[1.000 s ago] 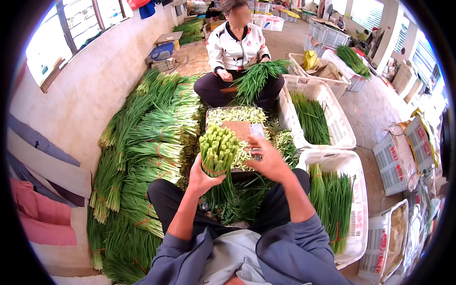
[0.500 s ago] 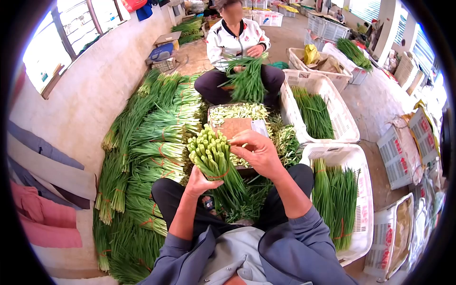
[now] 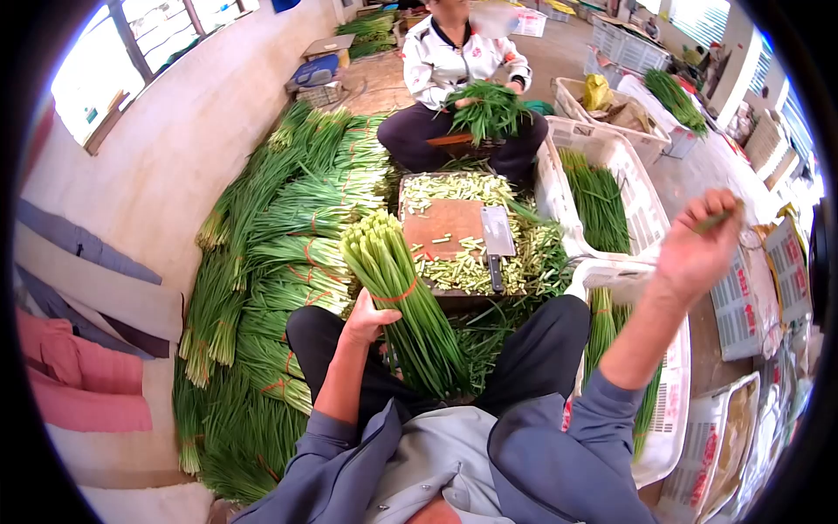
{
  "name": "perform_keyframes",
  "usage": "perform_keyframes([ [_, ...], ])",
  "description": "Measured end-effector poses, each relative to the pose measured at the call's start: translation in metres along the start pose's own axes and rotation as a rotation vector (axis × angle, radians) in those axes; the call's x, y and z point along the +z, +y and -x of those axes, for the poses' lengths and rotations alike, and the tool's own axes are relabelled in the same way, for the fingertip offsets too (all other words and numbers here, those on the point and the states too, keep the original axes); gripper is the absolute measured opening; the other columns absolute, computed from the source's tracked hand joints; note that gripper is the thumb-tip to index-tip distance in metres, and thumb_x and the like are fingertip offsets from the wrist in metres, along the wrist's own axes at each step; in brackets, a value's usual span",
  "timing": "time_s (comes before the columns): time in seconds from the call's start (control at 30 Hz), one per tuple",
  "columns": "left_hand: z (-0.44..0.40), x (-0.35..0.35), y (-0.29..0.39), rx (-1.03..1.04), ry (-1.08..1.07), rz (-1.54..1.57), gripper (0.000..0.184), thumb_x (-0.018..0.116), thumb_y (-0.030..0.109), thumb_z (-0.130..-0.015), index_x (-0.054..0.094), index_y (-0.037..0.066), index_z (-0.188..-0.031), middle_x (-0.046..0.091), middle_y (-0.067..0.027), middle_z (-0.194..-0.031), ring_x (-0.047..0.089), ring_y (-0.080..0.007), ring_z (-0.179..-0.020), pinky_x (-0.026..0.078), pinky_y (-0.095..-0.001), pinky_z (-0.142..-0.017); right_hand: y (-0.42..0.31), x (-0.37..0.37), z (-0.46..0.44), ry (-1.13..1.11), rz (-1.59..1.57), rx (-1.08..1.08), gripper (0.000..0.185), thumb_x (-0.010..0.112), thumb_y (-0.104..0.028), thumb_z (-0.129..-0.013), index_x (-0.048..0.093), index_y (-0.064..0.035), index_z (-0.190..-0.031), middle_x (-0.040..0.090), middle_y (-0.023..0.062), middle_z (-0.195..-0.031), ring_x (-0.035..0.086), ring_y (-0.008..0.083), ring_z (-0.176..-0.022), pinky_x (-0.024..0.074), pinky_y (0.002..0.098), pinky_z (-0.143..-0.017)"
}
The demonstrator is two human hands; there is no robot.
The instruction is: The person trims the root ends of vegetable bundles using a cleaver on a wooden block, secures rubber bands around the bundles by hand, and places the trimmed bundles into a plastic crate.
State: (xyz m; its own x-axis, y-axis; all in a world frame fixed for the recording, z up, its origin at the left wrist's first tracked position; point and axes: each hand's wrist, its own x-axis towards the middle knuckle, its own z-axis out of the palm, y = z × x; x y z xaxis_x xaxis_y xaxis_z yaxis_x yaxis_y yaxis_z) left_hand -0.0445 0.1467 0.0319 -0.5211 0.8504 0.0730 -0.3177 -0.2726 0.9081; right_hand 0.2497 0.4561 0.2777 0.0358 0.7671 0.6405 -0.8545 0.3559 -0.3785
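Note:
My left hand [image 3: 370,320] is closed around a bunch of long green stalks [image 3: 410,306], which look like chives. A red band circles the bunch, and its pale cut ends point up and away from me. My right hand [image 3: 698,240] is raised at the right, above a white crate, with a short greenish stalk piece [image 3: 717,220] pinched in its fingers. Between my knees and the person opposite lies a brown cutting board [image 3: 441,229] with a cleaver [image 3: 497,234] and many chopped stalk ends [image 3: 463,278] on and around it.
Banded bunches of greens [image 3: 292,236] cover the floor along the left wall. White crates [image 3: 678,367] with greens stand to my right. Across from me, a seated person [image 3: 463,65] holds loose green leaves [image 3: 489,112]. Further crates [image 3: 711,432] stand at the far right.
My right hand has moved from the bunch's cut ends out to the upper right. The bunch has tilted, uncovering the cleaver and board. The other person's greens have been lifted and gathered.

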Motion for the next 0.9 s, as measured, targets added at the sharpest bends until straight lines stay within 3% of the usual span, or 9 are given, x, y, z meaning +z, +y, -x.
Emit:
perform_keyframes([
  [0.07, 0.002, -0.013, -0.003, -0.038, -0.013, 0.117, 0.075, 0.082, 0.019, -0.064, 0.057, -0.002, -0.131, 0.068, -0.0101, -0.118, 0.068, -0.0227, -0.105, 0.056, -0.0368, -0.093, 0.007, 0.011, 0.025, -0.030, 0.294, -0.045, 0.014, 0.051, -0.018, -0.109, 0.057, -0.0055, -0.105, 0.059, 0.0048, -0.084, 0.053, 0.0095, -0.068, 0.0457, 0.0228, -0.059],
  [0.13, 0.000, -0.006, 0.008, -0.024, 0.003, 0.139, 0.076, 0.082, 0.020, -0.064, 0.056, -0.002, -0.133, 0.068, -0.0106, -0.118, 0.068, -0.0231, -0.106, 0.056, -0.0370, -0.094, 0.040, -0.001, 0.072, -0.293, 0.540, 0.248, 0.012, 0.056, -0.020, -0.107, 0.061, -0.0083, -0.106, 0.059, 0.0036, -0.083, 0.054, 0.0083, -0.067, 0.0471, 0.0227, -0.059],
  [0.2, 0.000, -0.005, 0.011, -0.017, 0.022, 0.173, 0.084, 0.081, 0.022, -0.062, 0.053, -0.002, -0.138, 0.068, -0.0121, -0.120, 0.068, -0.0251, -0.109, 0.055, -0.0390, -0.098, 0.071, -0.013, 0.110, -0.970, 0.842, 0.633, 0.029, 0.070, -0.022, -0.098, 0.062, -0.0041, -0.120, 0.067, 0.0084, -0.098, 0.064, 0.0184, -0.083, 0.0541, 0.0317, -0.078],
  [0.23, 0.001, -0.004, 0.012, -0.015, 0.023, 0.169, 0.084, 0.081, 0.022, -0.062, 0.053, -0.002, -0.138, 0.068, -0.0121, -0.120, 0.068, -0.0251, -0.109, 0.055, -0.0390, -0.098, 0.089, -0.019, 0.126, -1.272, 0.940, 0.789, 0.054, 0.077, -0.026, -0.090, 0.057, 0.0014, -0.132, 0.065, 0.0133, -0.125, 0.064, 0.0245, -0.114, 0.0520, 0.0367, -0.099],
  [0.43, -0.005, 0.007, 0.028, 0.006, -0.015, 0.230, 0.109, 0.086, 0.030, -0.056, 0.041, 0.004, -0.152, 0.061, -0.0128, -0.135, 0.061, -0.0290, -0.124, 0.049, -0.0426, -0.108, 0.148, 0.021, 0.244, -1.245, 0.749, 0.560, 0.120, 0.092, -0.046, -0.070, 0.024, -0.0043, -0.159, 0.046, 0.0307, -0.146, 0.049, 0.0396, -0.137, 0.0385, 0.0441, -0.116],
  [0.57, -0.010, -0.015, 0.024, 0.084, 0.072, 0.108, 0.103, 0.085, 0.028, -0.061, 0.042, -0.002, -0.149, 0.057, -0.0152, -0.142, 0.060, -0.0293, -0.126, 0.048, -0.0423, -0.109, 0.164, 0.045, 0.245, -1.110, 0.430, 0.863, 0.114, 0.092, -0.030, -0.070, 0.022, 0.0004, -0.155, 0.050, 0.0284, -0.142, 0.050, 0.0390, -0.135, 0.0413, 0.0433, -0.111],
  [0.73, 0.012, -0.008, 0.078, 0.264, -0.070, 0.103, 0.085, 0.082, 0.028, -0.076, 0.044, -0.001, -0.146, 0.056, -0.0118, -0.142, 0.053, -0.0238, -0.131, 0.043, -0.0391, -0.112, 0.150, 0.071, 0.194, -1.144, 0.655, 0.327, 0.087, 0.085, -0.013, -0.072, 0.040, -0.0022, -0.146, 0.057, 0.0215, -0.135, 0.056, 0.0402, -0.123, 0.0453, 0.0455, -0.106],
  [0.8, 0.018, 0.052, 0.114, 0.078, 0.197, 0.020, 0.082, 0.067, 0.048, -0.089, 0.036, 0.008, -0.154, 0.043, -0.0205, -0.152, 0.046, -0.0368, -0.138, 0.041, -0.0584, -0.110, 0.150, 0.079, 0.169, -1.177, 0.688, 0.114, 0.081, 0.081, -0.010, -0.072, 0.043, -0.0028, -0.143, 0.057, 0.0207, -0.135, 0.056, 0.0375, -0.124, 0.0446, 0.0457, -0.107],
  [0.9, 0.021, 0.014, 0.107, -0.383, -0.058, 0.589, 0.093, 0.059, 0.066, -0.093, 0.027, 0.010, -0.160, 0.031, -0.0296, -0.159, 0.035, -0.0545, -0.142, 0.036, -0.0693, -0.112, 0.161, 0.083, 0.155, -1.221, 0.726, -0.218, 0.060, 0.069, -0.007, -0.078, 0.052, -0.0077, -0.136, 0.059, 0.0141, -0.134, 0.055, 0.0301, -0.128, 0.0401, 0.0474, -0.113],
])
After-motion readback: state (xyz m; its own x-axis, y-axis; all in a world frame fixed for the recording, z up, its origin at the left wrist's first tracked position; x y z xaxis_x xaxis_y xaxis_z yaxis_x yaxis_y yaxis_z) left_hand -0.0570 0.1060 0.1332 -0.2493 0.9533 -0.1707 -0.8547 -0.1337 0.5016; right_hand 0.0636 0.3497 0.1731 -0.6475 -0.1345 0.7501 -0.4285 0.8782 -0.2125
